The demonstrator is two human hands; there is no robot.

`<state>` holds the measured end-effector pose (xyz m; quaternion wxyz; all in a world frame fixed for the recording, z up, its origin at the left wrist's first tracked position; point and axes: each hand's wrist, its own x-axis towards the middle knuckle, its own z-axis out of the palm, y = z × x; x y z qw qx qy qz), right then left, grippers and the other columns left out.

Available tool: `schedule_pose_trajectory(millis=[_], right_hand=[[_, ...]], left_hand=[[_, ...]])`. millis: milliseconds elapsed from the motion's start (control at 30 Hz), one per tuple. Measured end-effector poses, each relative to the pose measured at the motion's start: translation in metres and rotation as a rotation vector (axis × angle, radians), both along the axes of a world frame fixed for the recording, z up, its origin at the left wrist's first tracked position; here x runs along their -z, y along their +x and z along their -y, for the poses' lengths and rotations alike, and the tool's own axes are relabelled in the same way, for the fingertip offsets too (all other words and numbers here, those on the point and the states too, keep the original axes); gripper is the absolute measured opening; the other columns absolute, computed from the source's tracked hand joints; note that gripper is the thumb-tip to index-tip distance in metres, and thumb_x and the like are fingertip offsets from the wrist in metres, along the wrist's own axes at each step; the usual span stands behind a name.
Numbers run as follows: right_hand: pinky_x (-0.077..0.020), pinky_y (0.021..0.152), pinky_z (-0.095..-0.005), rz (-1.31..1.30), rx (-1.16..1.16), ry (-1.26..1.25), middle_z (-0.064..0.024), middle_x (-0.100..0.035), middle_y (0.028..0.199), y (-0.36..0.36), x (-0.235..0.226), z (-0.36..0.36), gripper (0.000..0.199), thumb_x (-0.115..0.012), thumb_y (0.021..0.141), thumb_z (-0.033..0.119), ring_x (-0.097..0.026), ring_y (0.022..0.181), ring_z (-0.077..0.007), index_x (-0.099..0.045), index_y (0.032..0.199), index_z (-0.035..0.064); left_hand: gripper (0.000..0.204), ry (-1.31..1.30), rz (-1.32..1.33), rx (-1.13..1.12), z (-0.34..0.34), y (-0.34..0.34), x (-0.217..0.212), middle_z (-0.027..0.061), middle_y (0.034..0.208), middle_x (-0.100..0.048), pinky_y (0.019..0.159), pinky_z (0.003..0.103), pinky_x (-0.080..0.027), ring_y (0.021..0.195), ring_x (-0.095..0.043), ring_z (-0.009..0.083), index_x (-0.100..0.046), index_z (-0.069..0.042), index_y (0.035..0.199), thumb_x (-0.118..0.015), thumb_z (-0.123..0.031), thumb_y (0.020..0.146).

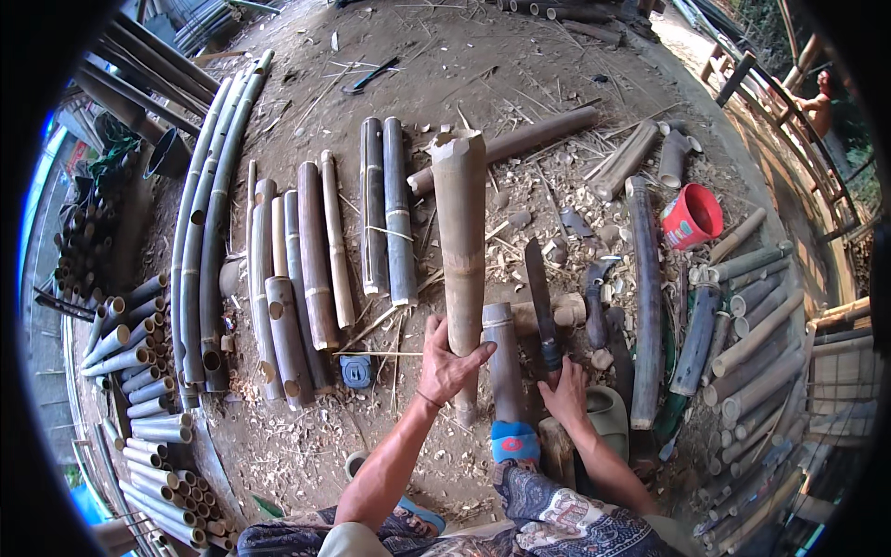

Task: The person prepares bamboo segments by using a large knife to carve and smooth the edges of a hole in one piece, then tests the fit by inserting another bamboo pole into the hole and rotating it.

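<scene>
My left hand [447, 362] is wrapped round the lower part of a thick pale bamboo piece [461, 218], which stands up toward me with a rough, jagged upper end. In my right hand [565, 395] is the handle of a machete [538, 292]; its dark blade points away from me. Between the two hands lies a shorter bamboo section [502, 362], close to my foot in a blue sock [515, 444]. Left of my left hand, a blue tape measure [356, 371] rests on the ground, with a thin yellow strip running from it toward that hand.
Cut bamboo poles [316, 251] lie in a row at the left, with stacked bamboo tubes [162, 408] beyond. A red bucket [691, 218] stands at the right, near more piled bamboo [761, 362]. Wood chips cover the dirt floor. Another person [820, 107] is at the far right.
</scene>
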<state>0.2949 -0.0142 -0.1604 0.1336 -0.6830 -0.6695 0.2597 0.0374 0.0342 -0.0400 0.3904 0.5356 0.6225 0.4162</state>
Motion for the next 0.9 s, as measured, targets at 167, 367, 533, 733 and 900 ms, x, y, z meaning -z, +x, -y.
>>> schedule_pose_trajectory(millis=[167,367,533,733,900], right_hand=[[-0.0422,0.089,-0.0494,-0.075,-0.006,-0.052,-0.0242,-0.047,0.111,0.002,0.014,-0.007,0.065,-0.073,0.076,0.011,-0.048,0.105,-0.0437,-0.038,0.13,-0.0023],[-0.0424,0.088,-0.05,-0.04,-0.033,-0.003,-0.0238,-0.047,0.11,0.008,0.014,-0.012,0.061,-0.071,0.076,0.009,-0.048,0.104,-0.0438,-0.04,0.127,-0.0025],[-0.0418,0.088,-0.0507,0.005,-0.032,0.039,-0.0244,-0.047,0.111,0.007,0.021,-0.007,0.062,-0.07,0.077,0.01,-0.048,0.104,-0.0447,-0.039,0.129,-0.0034],[-0.0404,0.089,-0.0512,-0.016,-0.06,0.04,-0.0248,-0.047,0.11,0.003,0.026,-0.011,0.06,-0.069,0.077,0.009,-0.047,0.103,-0.0448,-0.04,0.128,-0.0034],[-0.0398,0.089,-0.0514,-0.01,-0.059,0.01,-0.0247,-0.047,0.11,0.003,0.023,-0.01,0.059,-0.069,0.077,0.009,-0.047,0.103,-0.0447,-0.04,0.128,-0.0032]], left_hand=[[0.071,-0.077,0.422,0.029,-0.004,-0.022,-0.008,0.0112,0.12,-0.056,0.093,0.032,-0.046,0.107,-0.055,0.0174,-0.045,0.002,0.132,-0.079,-0.021,0.074],[0.046,-0.142,0.53,-0.023,-0.015,-0.022,-0.018,0.0061,0.092,-0.063,0.072,0.028,-0.051,0.081,-0.061,0.013,-0.05,-0.002,0.119,-0.071,-0.022,0.084],[0.046,-0.098,0.482,-0.037,-0.031,-0.02,-0.034,0.0045,0.082,-0.063,0.065,0.027,-0.051,0.071,-0.061,0.0118,-0.054,-0.001,0.109,-0.076,-0.032,0.083],[0.058,0.016,0.376,-0.071,-0.051,-0.034,-0.035,0.0062,0.094,-0.064,0.077,0.029,-0.051,0.086,-0.062,0.016,-0.054,0.001,0.117,-0.083,-0.03,0.077],[0.059,0.12,0.506,-0.07,-0.046,-0.034,-0.014,0.0083,0.103,-0.061,0.079,0.03,-0.049,0.091,-0.059,0.0139,-0.044,0.0,0.128,-0.074,-0.024,0.083]])
